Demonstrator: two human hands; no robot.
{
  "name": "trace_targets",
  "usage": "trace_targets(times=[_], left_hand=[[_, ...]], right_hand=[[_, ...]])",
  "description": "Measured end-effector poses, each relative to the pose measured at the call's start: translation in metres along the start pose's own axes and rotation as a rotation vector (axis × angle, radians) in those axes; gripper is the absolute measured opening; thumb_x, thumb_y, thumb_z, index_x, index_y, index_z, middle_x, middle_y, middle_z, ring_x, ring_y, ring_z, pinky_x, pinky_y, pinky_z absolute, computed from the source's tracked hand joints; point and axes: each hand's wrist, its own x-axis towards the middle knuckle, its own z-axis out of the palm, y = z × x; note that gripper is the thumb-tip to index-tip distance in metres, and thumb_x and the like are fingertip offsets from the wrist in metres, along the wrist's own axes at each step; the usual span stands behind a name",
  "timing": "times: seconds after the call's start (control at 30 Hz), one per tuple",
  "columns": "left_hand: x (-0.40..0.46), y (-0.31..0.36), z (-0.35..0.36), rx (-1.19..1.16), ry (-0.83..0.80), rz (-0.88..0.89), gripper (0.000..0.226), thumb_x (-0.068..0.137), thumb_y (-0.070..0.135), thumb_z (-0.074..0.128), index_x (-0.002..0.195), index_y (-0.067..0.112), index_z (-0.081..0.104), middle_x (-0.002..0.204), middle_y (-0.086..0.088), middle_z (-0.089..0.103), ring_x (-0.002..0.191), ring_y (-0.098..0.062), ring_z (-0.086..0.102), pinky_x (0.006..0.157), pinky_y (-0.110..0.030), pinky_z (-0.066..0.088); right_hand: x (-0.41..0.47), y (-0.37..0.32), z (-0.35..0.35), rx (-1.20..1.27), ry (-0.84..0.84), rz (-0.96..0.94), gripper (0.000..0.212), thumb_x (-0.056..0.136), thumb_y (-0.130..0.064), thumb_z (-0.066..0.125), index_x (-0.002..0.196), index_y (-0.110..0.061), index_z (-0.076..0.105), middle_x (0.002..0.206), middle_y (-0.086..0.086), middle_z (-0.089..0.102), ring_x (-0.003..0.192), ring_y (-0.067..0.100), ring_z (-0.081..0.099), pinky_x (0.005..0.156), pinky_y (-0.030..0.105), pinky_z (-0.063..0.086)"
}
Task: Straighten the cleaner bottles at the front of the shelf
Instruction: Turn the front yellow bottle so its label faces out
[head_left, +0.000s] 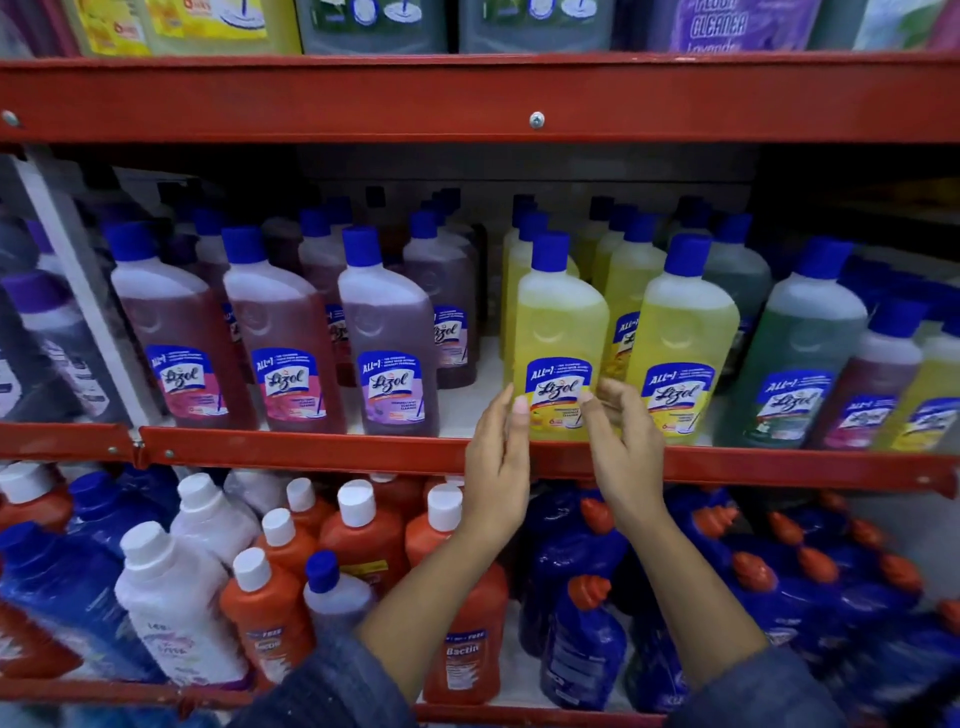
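Note:
A yellow cleaner bottle (558, 332) with a blue cap stands upright at the front edge of the middle shelf, label facing me. My left hand (496, 447) presses its lower left side, thumb on the label's edge. My right hand (621, 441) holds the lower right side, thumb on the label and fingers curled beside it. A second yellow bottle (680, 338) stands just to the right. Three reddish and purple bottles (283, 332) line the front to the left, leaning slightly in this wide view. A green bottle (800, 353) is further right.
The red shelf lip (311, 449) runs just under my hands. More rows of bottles stand behind the front ones. Below are orange bottles (363, 530), white bottles (171, 597) and blue bottles (587, 634). Large jugs sit on the top shelf (467, 98).

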Motion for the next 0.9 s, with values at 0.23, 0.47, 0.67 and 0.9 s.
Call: trace_targets(times=[0.23, 0.47, 0.67, 0.9], left_hand=[[-0.005, 0.006, 0.007, -0.017, 0.102, 0.036, 0.038, 0.097, 0.041, 0.036, 0.124, 0.022, 0.056, 0.118, 0.003, 0.065, 0.111, -0.006, 0.06, 0.097, -0.034, 0.049], [-0.007, 0.009, 0.011, -0.004, 0.119, 0.043, 0.03, 0.099, 0.038, 0.039, 0.12, 0.024, 0.056, 0.117, 0.0, 0.063, 0.108, -0.004, 0.059, 0.092, -0.025, 0.049], [-0.003, 0.007, 0.01, 0.016, 0.113, 0.04, 0.04, 0.092, 0.056, 0.037, 0.115, 0.029, 0.056, 0.118, -0.002, 0.062, 0.111, -0.009, 0.059, 0.098, -0.042, 0.049], [-0.001, 0.008, 0.004, 0.035, 0.062, 0.023, 0.054, 0.088, 0.061, 0.035, 0.12, 0.022, 0.054, 0.121, -0.003, 0.059, 0.113, -0.009, 0.056, 0.1, -0.041, 0.046]], right_hand=[[0.0, 0.002, -0.001, -0.012, -0.056, -0.036, 0.022, 0.092, -0.017, 0.059, 0.113, -0.011, 0.058, 0.108, 0.001, 0.066, 0.087, -0.019, 0.06, 0.07, 0.003, 0.047], [-0.002, -0.001, -0.005, -0.005, -0.09, -0.027, 0.029, 0.092, -0.014, 0.058, 0.12, -0.007, 0.059, 0.103, -0.004, 0.066, 0.083, -0.024, 0.059, 0.067, 0.0, 0.046], [0.0, 0.0, -0.005, -0.006, -0.065, -0.035, 0.023, 0.092, -0.013, 0.058, 0.113, -0.006, 0.063, 0.098, -0.002, 0.067, 0.082, -0.024, 0.058, 0.069, 0.0, 0.045], [-0.006, -0.003, 0.005, -0.011, -0.003, -0.03, 0.022, 0.091, -0.009, 0.058, 0.112, -0.006, 0.063, 0.095, -0.005, 0.067, 0.078, -0.023, 0.06, 0.067, 0.0, 0.045]])
